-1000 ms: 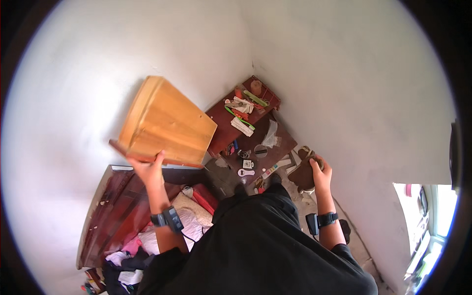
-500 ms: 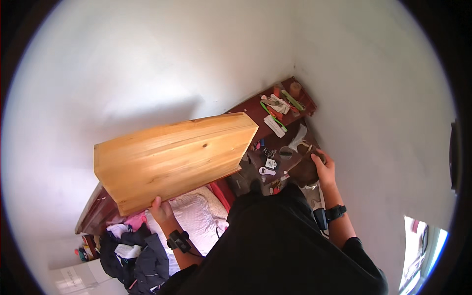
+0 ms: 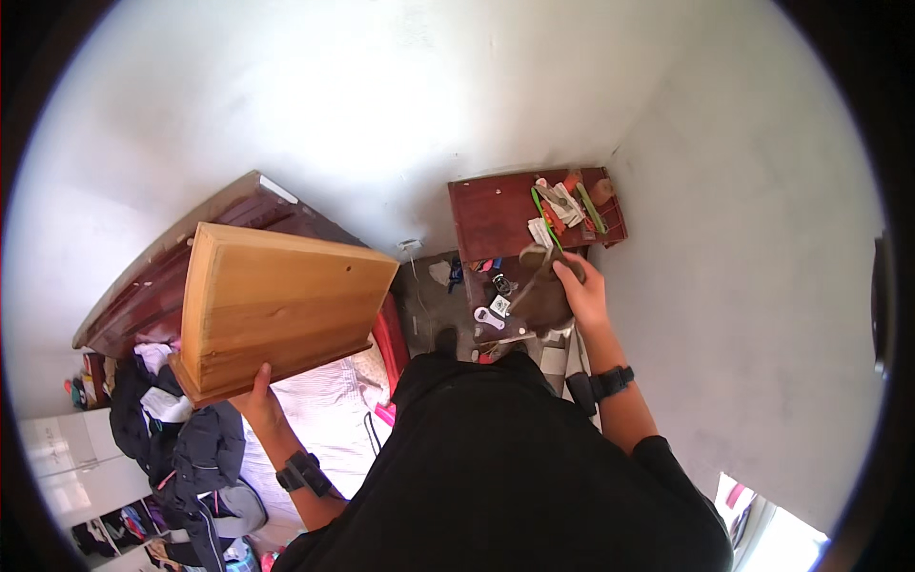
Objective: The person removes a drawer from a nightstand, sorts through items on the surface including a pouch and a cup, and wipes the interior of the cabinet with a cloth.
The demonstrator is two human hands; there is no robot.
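On the left, a wooden drawer of pale bare wood with a darker brown lip is held up and tilted. My left hand grips its lower edge, thumb on the bare wood. My right hand is closed on a crumpled brown cloth, which hangs in front of the dark red cabinet. On the cabinet top lie a green toothbrush, white papers and other small things. Below the cloth, a white bottle opener lies among small items. The inside of the drawer is hidden from me.
Behind the drawer stands a dark red headboard, with a pale bed sheet below. Dark clothes are heaped at the left. A white socket strip sits by the wall. A window shows at lower right.
The drawer has swung left and turned, opening a view of the headboard. My right hand has risen leftward with the brown cloth. The whole view has shifted.
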